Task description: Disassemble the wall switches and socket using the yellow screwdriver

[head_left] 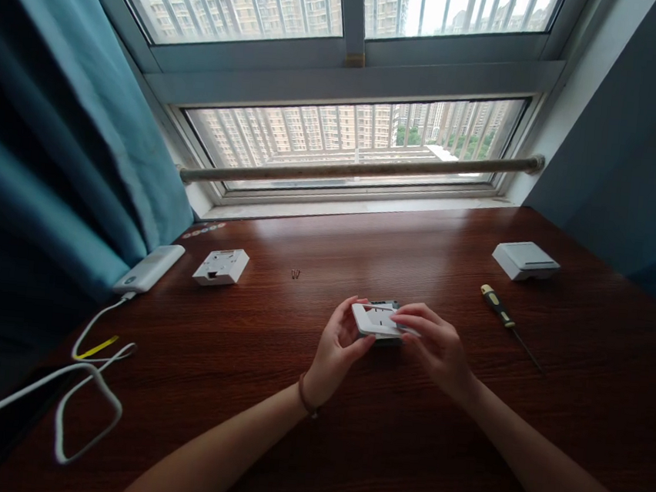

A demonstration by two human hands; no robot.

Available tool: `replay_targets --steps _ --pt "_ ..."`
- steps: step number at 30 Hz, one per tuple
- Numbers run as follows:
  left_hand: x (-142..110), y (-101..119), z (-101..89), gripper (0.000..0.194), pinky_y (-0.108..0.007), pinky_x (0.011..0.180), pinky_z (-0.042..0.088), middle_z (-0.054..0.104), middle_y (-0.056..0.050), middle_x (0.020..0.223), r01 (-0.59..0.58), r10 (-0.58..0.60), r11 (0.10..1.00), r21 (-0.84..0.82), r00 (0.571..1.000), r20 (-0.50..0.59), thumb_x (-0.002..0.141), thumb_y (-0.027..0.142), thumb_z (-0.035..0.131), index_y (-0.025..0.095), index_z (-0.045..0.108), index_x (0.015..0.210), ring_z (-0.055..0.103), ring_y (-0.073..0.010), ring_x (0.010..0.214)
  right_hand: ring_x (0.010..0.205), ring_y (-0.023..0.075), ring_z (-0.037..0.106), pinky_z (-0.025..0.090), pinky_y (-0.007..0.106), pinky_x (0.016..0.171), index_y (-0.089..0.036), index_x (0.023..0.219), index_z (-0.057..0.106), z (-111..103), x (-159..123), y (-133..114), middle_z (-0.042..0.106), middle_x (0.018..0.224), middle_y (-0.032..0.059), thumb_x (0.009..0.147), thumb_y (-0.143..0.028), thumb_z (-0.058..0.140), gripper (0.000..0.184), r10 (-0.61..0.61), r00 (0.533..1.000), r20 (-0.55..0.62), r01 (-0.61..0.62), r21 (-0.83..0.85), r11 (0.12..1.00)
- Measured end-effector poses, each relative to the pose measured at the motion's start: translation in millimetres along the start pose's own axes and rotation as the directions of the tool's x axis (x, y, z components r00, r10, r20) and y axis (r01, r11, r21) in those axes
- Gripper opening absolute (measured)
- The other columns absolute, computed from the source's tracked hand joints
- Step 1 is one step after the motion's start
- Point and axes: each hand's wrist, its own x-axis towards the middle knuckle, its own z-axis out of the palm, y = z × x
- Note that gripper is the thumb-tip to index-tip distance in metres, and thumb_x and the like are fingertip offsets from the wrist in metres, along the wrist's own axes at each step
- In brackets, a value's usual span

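Note:
In the middle of the table is a wall socket (380,318) with a white face and a darker base behind it. A white rectangular cover frame (360,320) lies over its face, tilted a little. My left hand (336,349) grips the socket and frame along the left side, thumb in front and fingers behind. With its fingers, my right hand (435,344) pinches the right part of the frame and hides that end. Whether the frame sits fully against the socket, I cannot tell. Two small screws (295,274) lie on the wood, farther back to the left.
A white back box (221,267) and a white power bank (150,267) with a looped cable (93,366) are at left. To the right lie a screwdriver (497,306) and another white switch-like box (526,260). A curtain (87,99) hangs left; a window rail (364,170) runs behind.

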Motion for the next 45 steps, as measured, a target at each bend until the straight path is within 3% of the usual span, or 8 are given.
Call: replay_targets --steps 4,7,13,15,19,25,37,45 --pt "1.9 1.4 -3.1 0.060 -0.038 0.096 0.036 0.043 -0.013 0.127 -0.037 0.037 0.999 -0.022 0.999 0.003 0.067 0.024 0.065 0.018 0.037 0.119 0.042 -0.0266 0.116 0.119 0.0246 0.038 0.029 0.040 0.101 -0.022 0.118 0.050 -0.8 4.5 8.0 0.046 0.125 0.0083 0.077 -0.030 0.058 0.043 0.163 0.986 0.034 -0.166 0.239 0.957" --pt "4.1 1.7 -5.7 0.063 -0.040 0.097 0.034 0.043 -0.014 0.127 -0.063 0.063 0.998 0.000 0.997 0.050 0.067 0.027 0.064 0.018 0.035 0.122 0.040 -0.0281 0.118 0.121 0.0253 0.037 0.028 0.042 0.102 -0.023 0.123 0.043 1.9 5.6 17.9 0.042 0.130 0.0092 0.072 -0.031 0.064 0.056 0.247 0.957 0.154 -0.291 0.456 0.841" --pt "10.3 4.9 -16.3 0.071 -0.043 0.100 0.030 0.036 -0.013 0.134 -0.101 0.057 0.976 0.193 0.973 0.224 0.069 0.032 0.061 0.019 0.026 0.130 0.036 -0.0290 0.121 0.124 0.0239 0.033 0.024 0.041 0.105 -0.027 0.124 0.039 -1.3 7.6 34.8 0.037 0.134 0.0081 0.055 -0.020 0.078 0.079 0.245 0.957 0.152 -0.288 0.569 0.771" --pt "13.7 6.8 -23.0 0.073 -0.044 0.103 0.024 0.031 -0.013 0.137 -0.160 0.052 0.905 0.394 0.961 0.272 0.069 0.030 0.061 0.019 0.025 0.131 0.029 -0.0293 0.125 0.125 0.0235 0.031 0.023 0.041 0.106 -0.028 0.125 0.036 -5.6 8.9 40.2 0.033 0.136 0.0075 0.052 -0.019 0.079 0.085 0.232 0.961 0.149 -0.276 0.547 0.790" --pt "22.4 8.5 -36.4 0.077 -0.049 0.106 0.007 0.030 -0.012 0.137 -0.294 -0.010 0.590 0.752 0.929 0.371 0.064 0.030 0.065 0.017 0.029 0.130 0.010 -0.0303 0.131 0.128 0.0223 0.025 0.018 0.040 0.108 -0.030 0.129 0.032 -10.2 8.2 50.9 0.027 0.139 0.0056 0.053 -0.019 0.078 0.090 0.208 0.962 0.175 -0.268 0.488 0.831" --pt "30.6 6.9 -45.6 0.082 -0.054 0.104 0.002 0.032 -0.015 0.135 -0.355 -0.113 0.380 0.854 0.899 0.424 0.062 0.038 0.066 0.015 0.027 0.131 0.008 -0.0306 0.131 0.129 0.0222 0.021 0.014 0.040 0.108 -0.030 0.130 0.029 -5.2 1.3 62.9 0.025 0.139 0.0050 0.057 -0.020 0.076 0.088 0.215 0.949 0.231 -0.290 0.368 0.884" --pt "32.5 5.1 -49.0 0.085 -0.053 0.104 0.003 0.027 -0.017 0.138 -0.317 -0.200 0.379 0.870 0.890 0.411 0.063 0.043 0.065 0.012 0.024 0.132 0.006 -0.0303 0.132 0.129 0.0255 0.022 0.021 0.041 0.105 -0.030 0.132 0.027 -6.2 -1.1 72.6 0.023 0.139 0.0058 0.057 -0.026 0.076 0.089 0.193 0.947 0.256 -0.240 0.169 0.956" --pt "31.1 5.0 -47.4 0.083 -0.049 0.106 0.011 0.027 -0.017 0.138 -0.264 -0.168 0.458 0.849 0.912 0.374 0.065 0.048 0.062 0.012 0.027 0.131 0.009 -0.0299 0.132 0.124 0.0245 0.031 0.029 0.040 0.102 -0.025 0.130 0.032 -6.1 1.2 70.8 0.029 0.136 0.0081 0.057 -0.029 0.075 0.084 0.251 0.945 0.207 -0.280 0.123 0.952"
